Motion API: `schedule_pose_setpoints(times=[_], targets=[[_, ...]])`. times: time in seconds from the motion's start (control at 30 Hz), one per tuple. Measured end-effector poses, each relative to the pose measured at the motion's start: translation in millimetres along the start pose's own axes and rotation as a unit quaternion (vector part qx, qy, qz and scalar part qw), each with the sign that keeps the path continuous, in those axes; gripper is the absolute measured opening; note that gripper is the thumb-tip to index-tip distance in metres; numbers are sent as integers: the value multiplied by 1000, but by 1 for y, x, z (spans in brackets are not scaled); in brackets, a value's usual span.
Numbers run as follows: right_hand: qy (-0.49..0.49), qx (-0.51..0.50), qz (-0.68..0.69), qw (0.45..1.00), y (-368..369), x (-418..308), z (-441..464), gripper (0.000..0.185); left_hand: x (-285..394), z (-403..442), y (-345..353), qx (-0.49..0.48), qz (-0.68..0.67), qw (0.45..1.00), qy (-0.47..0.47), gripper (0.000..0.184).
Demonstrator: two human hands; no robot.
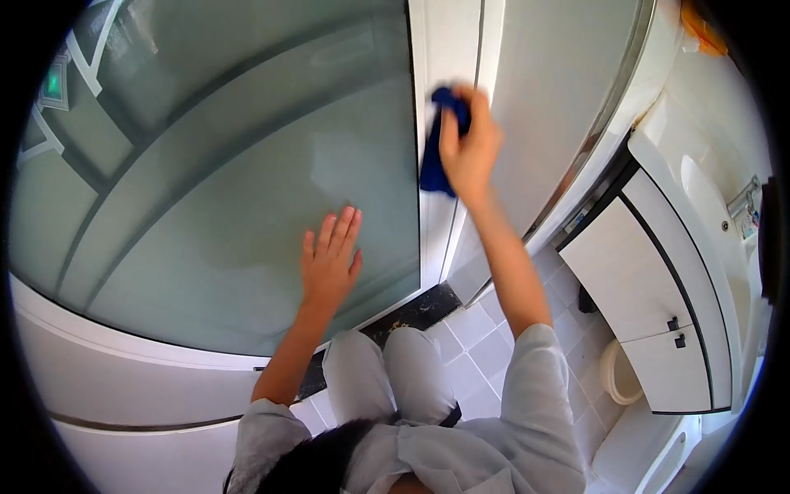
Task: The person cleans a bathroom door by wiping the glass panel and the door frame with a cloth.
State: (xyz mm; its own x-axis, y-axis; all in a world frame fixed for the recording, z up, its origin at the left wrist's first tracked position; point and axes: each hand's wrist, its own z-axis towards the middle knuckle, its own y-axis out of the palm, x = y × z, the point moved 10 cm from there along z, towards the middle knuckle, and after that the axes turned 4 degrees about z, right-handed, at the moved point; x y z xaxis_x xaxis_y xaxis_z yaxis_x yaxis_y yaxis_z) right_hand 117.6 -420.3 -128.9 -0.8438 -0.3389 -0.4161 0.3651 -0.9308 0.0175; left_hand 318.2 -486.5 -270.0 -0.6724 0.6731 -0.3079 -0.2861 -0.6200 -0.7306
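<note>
My left hand (pixel 331 255) lies with its fingers spread against the frosted glass panel (pixel 222 222), holding nothing. To the right and higher up, my right hand (pixel 471 144) grips a dark blue cloth (pixel 436 169). The cloth is on the white door frame (pixel 431 239), just beside the glass panel's right edge, and its lower part hangs below my fingers. My right fingertips are slightly blurred.
A white cabinet (pixel 629 263) with a sink (pixel 699 177) and a faucet (pixel 745 198) stands at the right. Below it are a cream bin (pixel 619 372) and a toilet (pixel 658 457). Grey floor tiles (pixel 473 325) and a dark threshold (pixel 424 309) lie by my knees.
</note>
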Motion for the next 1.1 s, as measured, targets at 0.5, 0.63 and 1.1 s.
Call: schedule_pose_setpoints(times=[0.5,0.63,1.1], targets=[[-10,115,64,991,-16,-8,58,21,1,-1,-2,-12,-9,1000,17,71],[-64,85,47,993,-2,-13,2,25,2,0,-3,-32,-46,998,8,70],[-27,64,63,996,1,-28,56,20,-1,3,-11,-1,-87,996,0,67]])
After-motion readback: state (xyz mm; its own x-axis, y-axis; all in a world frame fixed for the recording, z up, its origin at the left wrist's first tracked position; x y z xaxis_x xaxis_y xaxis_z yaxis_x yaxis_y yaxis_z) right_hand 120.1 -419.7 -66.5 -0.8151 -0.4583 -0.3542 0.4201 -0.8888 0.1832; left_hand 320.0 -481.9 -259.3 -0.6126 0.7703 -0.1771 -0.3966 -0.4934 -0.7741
